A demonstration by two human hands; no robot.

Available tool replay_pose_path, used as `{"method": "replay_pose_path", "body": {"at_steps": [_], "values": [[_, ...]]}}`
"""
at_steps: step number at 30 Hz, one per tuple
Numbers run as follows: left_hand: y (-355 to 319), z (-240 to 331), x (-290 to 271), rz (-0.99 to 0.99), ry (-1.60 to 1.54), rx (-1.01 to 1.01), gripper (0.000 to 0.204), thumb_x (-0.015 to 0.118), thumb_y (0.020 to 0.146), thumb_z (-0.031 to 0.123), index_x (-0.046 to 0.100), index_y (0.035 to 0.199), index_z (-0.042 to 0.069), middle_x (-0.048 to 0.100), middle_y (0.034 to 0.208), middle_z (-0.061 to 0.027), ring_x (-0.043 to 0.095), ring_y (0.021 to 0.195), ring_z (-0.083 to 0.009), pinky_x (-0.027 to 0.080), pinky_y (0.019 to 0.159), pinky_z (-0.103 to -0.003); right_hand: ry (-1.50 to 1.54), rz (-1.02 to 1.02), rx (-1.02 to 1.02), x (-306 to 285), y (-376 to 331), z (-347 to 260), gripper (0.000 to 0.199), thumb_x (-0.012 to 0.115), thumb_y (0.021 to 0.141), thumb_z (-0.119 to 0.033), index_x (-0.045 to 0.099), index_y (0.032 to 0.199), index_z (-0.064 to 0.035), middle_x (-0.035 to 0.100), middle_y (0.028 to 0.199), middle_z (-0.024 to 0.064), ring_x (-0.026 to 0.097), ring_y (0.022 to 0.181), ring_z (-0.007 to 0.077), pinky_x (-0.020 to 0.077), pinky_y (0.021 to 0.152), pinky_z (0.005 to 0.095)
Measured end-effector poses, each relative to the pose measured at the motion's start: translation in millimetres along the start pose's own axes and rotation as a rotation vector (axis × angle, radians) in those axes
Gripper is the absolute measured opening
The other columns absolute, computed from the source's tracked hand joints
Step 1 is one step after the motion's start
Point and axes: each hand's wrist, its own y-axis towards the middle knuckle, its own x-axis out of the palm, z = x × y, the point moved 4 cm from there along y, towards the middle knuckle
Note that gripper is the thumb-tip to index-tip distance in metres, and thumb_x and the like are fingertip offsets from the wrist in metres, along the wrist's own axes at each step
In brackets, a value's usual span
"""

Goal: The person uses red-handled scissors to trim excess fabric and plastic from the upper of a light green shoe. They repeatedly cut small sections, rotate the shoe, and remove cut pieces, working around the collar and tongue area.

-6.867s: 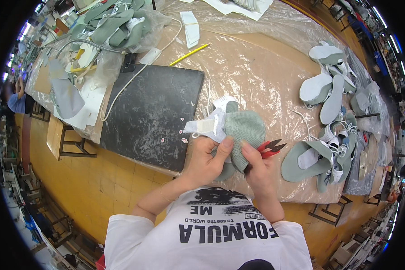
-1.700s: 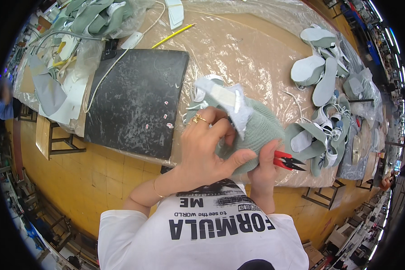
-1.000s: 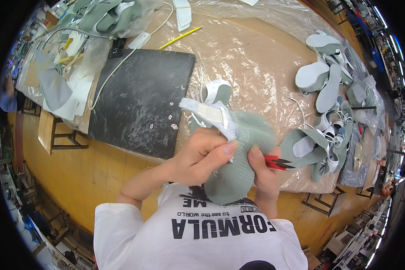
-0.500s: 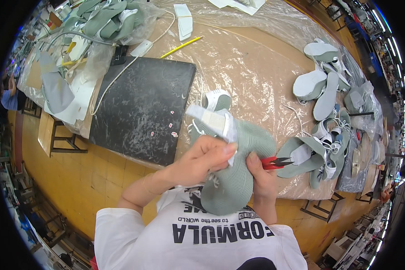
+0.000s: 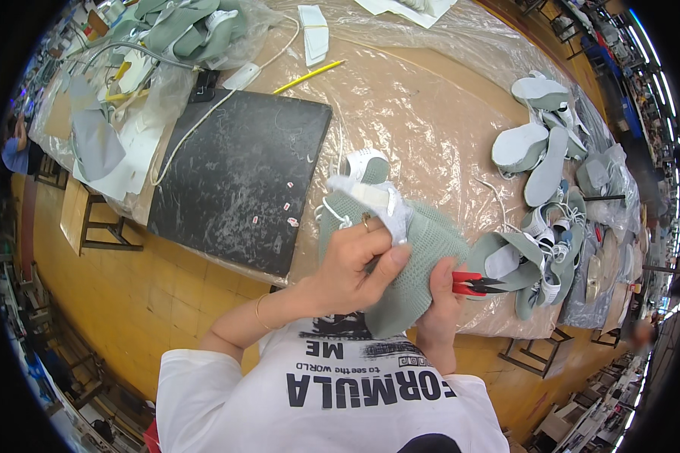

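A grey-green knit shoe upper (image 5: 434, 238) with a whitish lining is held up in front of my chest. Closed in a pinch, my left hand (image 5: 359, 264) grips the edge of the white lining (image 5: 395, 215). My right hand (image 5: 440, 309) is closed on the other side of the upper, thumb on top. Snips with red handles (image 5: 467, 284) and dark blades stick out of that same hand, pointing right. Just beyond the upper, a green and white shoe piece (image 5: 369, 166) lies on the table. The right fingers under the upper are hidden.
A black board (image 5: 242, 166) with small tags lies left on the plastic-covered table (image 5: 415, 98). A yellow pencil (image 5: 310, 77) and a white cord (image 5: 196, 128) are near it. Shoe uppers are piled at far left (image 5: 181, 30) and right (image 5: 559, 234), with insoles (image 5: 548, 166) behind.
The upper has tilted and its lower end has swung up and right. My left hand has shifted slightly right along the lining. The snips have moved a little right and down.
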Motion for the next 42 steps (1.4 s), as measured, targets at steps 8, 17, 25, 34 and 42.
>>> {"method": "replay_pose_path", "body": {"at_steps": [8,17,25,34,42], "values": [[8.1,6.1,-14.4,-0.104,-0.065,-0.084,0.027,0.054,0.092,0.012,0.051,0.069,-0.002,0.048,0.062,-0.0126,0.045,0.051,-0.022,0.034,0.049,-0.033,-0.262,-0.141,-0.045,3.5,6.0,-15.5,0.03,0.063,0.082,-0.002,0.059,0.111,0.0062,0.065,0.101,0.0104,0.061,0.089,0.014,0.0483,0.081,0.0282],[1.6,9.5,-16.4,-0.301,-0.551,-0.375,0.041,0.044,0.099,0.02,0.043,0.061,0.003,0.037,0.054,0.0041,0.031,0.052,-0.0053,0.028,0.046,-0.025,-0.097,-0.084,0.098,-1.3,0.4,-5.9,0.027,0.064,0.082,0.0,0.063,0.108,0.0044,0.067,0.098,0.0091,0.061,0.087,0.014,0.0484,0.08,0.027],[2.6,6.9,-20.5,-0.697,-0.638,-0.491,0.044,0.041,0.101,0.027,0.041,0.063,0.005,0.035,0.058,0.0051,0.028,0.054,-0.0047,0.028,0.047,-0.024,-1.061,-0.701,-0.176,2.3,-1.7,-73.0,0.036,0.077,0.073,-0.015,0.062,0.102,0.0015,0.063,0.079,0.0106,0.061,0.067,0.0181,0.0461,0.06,0.0288],[2.7,12.9,-3.0,-0.868,-0.734,-0.466,0.045,0.04,0.102,0.029,0.04,0.063,0.005,0.034,0.057,0.0047,0.028,0.052,-0.0057,0.027,0.047,-0.024,-1.453,-0.111,-0.691,-15.2,-14.0,-119.2,0.05,0.075,0.061,-0.047,0.069,0.099,-0.0142,0.051,0.07,-0.001,0.047,0.058,0.0184,0.0338,0.052,0.0293],[-0.4,15.2,-2.8,-0.909,-0.901,-0.56,0.045,0.041,0.101,0.029,0.041,0.063,0.005,0.034,0.056,0.0047,0.029,0.05,-0.0057,0.025,0.047,-0.024,-1.726,-0.483,-0.982,11.2,-6.0,-104.5,0.044,0.074,0.054,-0.036,0.069,0.097,-0.0336,0.045,0.072,-0.0056,0.045,0.061,0.0153,0.0316,0.056,0.0308]]}}
